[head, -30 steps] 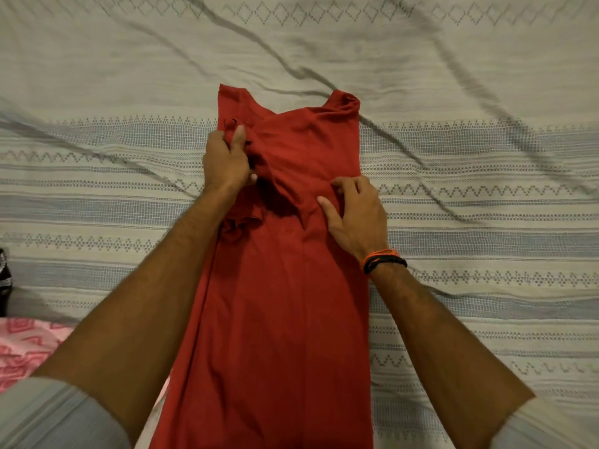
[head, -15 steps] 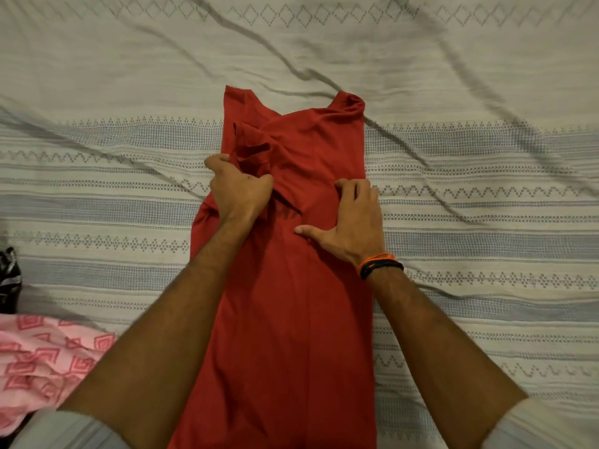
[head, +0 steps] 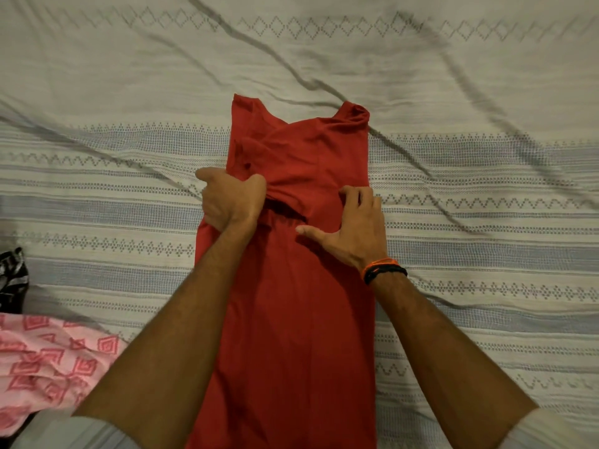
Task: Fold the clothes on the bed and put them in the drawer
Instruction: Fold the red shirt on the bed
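Seen from above, head-cam view: a long red dress (head: 301,303) lies flat on a bed w/ a pale bedspread (head: 486,196) that has grey-blue woven stripes, zigzag and diamond rows, plus several long creases. The dress runs lengthwise, neck end far from the person, hem end running off the bottom edge of the view. Its sides are folded inward, so it forms a narrow strip approx. in the middle of the bed.

Both bare forearms reach in from the bottom corners. The left hand (head: 231,199) is closed in a fist, gripping a bunch of red fabric at the dress's left edge, about chest level; cloth wrinkles up right beside the knuckles. The right hand (head: 351,228) rests on the dress just right of centre, thumb stretched out flat toward the left, fingers bent w/ tips pressing into the cloth; it does not clearly pinch anything. Between the 2 hands a dark fold gap shows. The right wrist wears an orange and black wristband (head: 382,269).

At the lower left lies a pink patterned garment (head: 48,361), crumpled, apart from the dress. Above it, at the left edge, sits a black-and-white item (head: 11,277), too cut off to identify. No drawer in view.
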Demonstrator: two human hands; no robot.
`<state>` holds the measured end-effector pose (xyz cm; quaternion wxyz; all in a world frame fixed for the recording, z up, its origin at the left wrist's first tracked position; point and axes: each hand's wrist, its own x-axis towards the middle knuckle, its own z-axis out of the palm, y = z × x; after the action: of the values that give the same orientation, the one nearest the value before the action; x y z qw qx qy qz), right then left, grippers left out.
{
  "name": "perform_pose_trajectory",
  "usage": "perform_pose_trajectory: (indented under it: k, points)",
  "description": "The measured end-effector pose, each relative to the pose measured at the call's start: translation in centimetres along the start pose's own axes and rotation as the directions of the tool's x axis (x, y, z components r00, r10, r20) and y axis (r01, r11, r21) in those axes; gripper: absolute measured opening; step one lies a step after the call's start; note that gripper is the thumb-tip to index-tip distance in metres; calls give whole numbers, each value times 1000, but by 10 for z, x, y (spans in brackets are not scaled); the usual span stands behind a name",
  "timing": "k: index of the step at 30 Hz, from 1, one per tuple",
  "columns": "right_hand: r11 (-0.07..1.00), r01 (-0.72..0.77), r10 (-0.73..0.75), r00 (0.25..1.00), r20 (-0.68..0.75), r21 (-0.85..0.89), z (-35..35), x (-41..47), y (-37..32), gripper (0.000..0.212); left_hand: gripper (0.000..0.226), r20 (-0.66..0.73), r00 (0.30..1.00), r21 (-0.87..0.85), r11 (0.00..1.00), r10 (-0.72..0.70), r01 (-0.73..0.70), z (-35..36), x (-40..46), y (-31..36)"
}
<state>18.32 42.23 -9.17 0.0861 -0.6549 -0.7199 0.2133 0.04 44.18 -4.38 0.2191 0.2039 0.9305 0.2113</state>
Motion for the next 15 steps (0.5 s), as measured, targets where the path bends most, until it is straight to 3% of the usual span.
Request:
perform_pose_trajectory:
  k: [2, 5, 7, 10, 15]
  points:
    - [998, -21, 24, 998, -55, 53, -4, 11, -4, 78, 67, -28, 993, 120, 987, 113, -109, -4, -3, -2]
    - [994, 101, -105, 981, -163, -31, -13, 33, -10, 41, 68, 69, 979, 8, 981, 191, -192, 0, 7, -1]
    - [976, 202, -210, 971, -114, -79, -18, 48, -13, 50, 69, 89, 982, -53, 986, 164, -160, 4, 18, 5]
    - [930, 327, -315, 945, 94, -170, -22, 66, -17, 73, 64, 57, 989, -13, 990, 138, -138, 8, 27, 7]
    - [940, 259, -184, 933, 308, -224, -22, 78, -17, 86, 54, 32, 982, -30, 982, 186, -185, 8, 40, -9]
